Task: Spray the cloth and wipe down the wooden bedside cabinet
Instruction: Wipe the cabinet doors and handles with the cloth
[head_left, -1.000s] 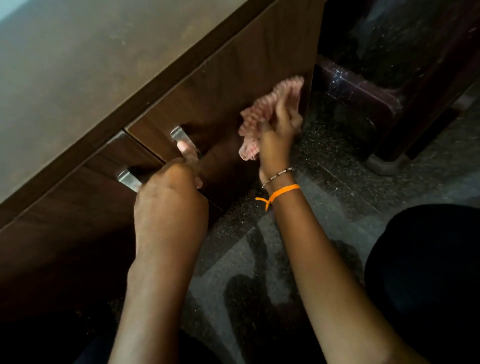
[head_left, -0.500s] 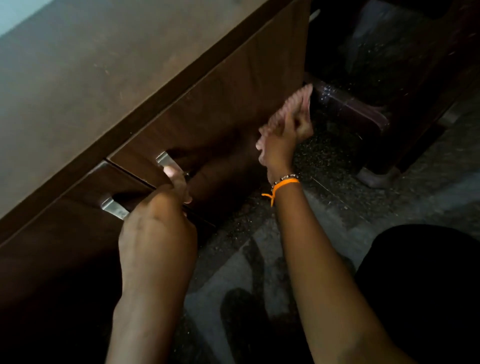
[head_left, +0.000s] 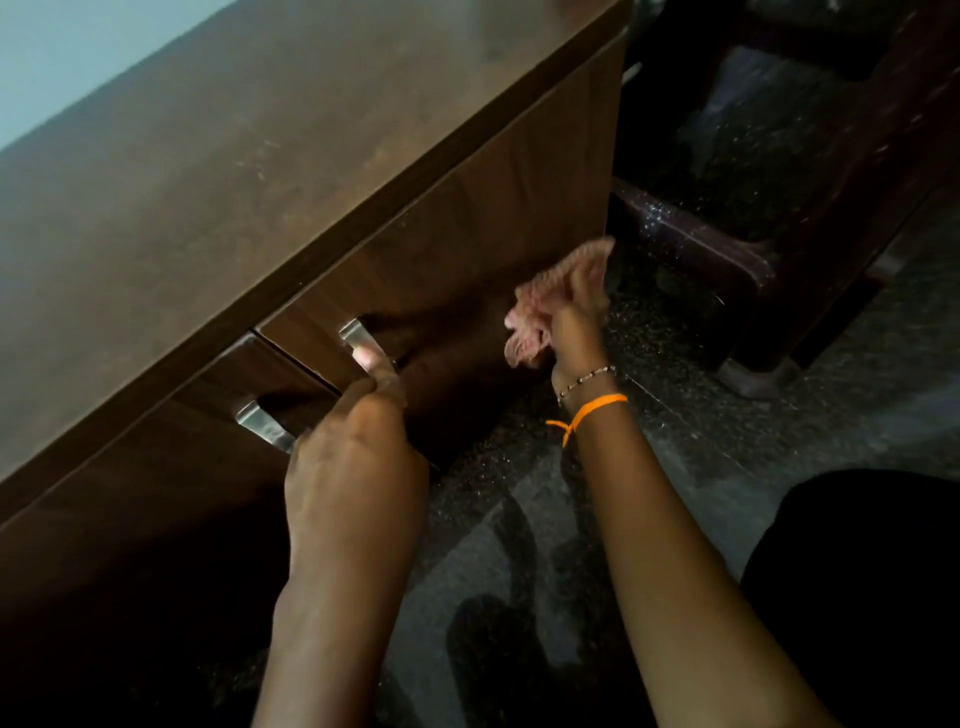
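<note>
- I counted one dark brown wooden bedside cabinet (head_left: 249, 171) with two flat door fronts, and two brushed-metal bar handles: the left metal handle (head_left: 264, 425) and the right metal handle (head_left: 357, 338).
- One crumpled pink ruffled cloth (head_left: 535, 317) was bunched in my right hand (head_left: 576, 317), whose fingers were clamped round it, near the lower right corner of the right door front; whether the cloth touched the wood I could not tell.
- My left hand (head_left: 353, 452) was curled shut around the right metal handle, thumb laid along it.
- My right wrist carried two bands: one orange knotted thread bracelet (head_left: 592, 410) and one thin beaded bracelet (head_left: 584, 376).
- The cabinet top was smooth and faintly scuffed; the speckled dark stone floor (head_left: 779, 415) was glossy.
- One dark maroon glittery piece of furniture (head_left: 727, 249) stood at the far right.
- Compared with half a second earlier, my right hand and cloth sat lower on the door front, further from its right edge; my left hand's grip was unchanged.
</note>
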